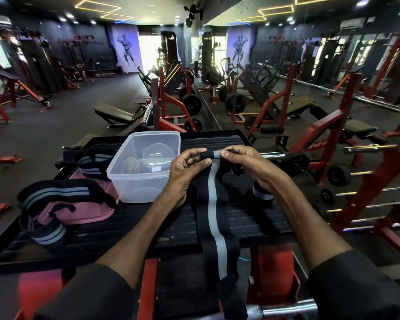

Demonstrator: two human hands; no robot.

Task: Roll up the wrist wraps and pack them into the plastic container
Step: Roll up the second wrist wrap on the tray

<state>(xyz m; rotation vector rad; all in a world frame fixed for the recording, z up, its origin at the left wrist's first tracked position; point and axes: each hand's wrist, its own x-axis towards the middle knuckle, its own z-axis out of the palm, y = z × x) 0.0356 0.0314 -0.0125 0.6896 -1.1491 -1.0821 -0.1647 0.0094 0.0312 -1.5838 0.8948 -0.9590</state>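
Since rolling needs both edges level, left hand [187, 168] and right hand [245, 161] pinch the wrist wrap [214, 204] top; its tail hangs below the fingers, plastic container [134, 181] just left.

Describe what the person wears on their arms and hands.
The left sleeve and right sleeve are dark, plain cloth and end well short of the wrists. The left hand and right hand are bare: no gloves, rings or watch show.
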